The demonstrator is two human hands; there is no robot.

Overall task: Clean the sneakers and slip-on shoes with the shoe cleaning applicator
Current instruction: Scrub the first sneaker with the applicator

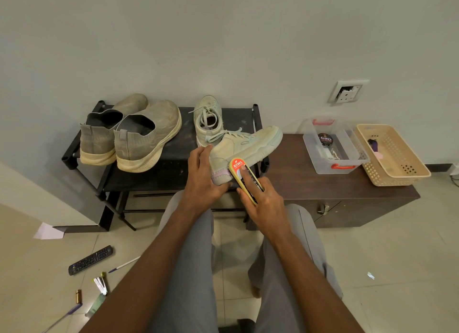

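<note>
Black shoe rack [173,156] against pale wall, tiled floor [385,258], left hand [202,177] gripping sneaker [244,146] heel, right hand [264,201] holding applicator [244,177] against it

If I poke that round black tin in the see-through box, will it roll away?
Probably not. The round tin seems to lie flat on its face in the clear box, so a poke would likely slide it, not roll it. The box walls should stop it soon. It looks small, so it is probably light and easy to lift.
</note>
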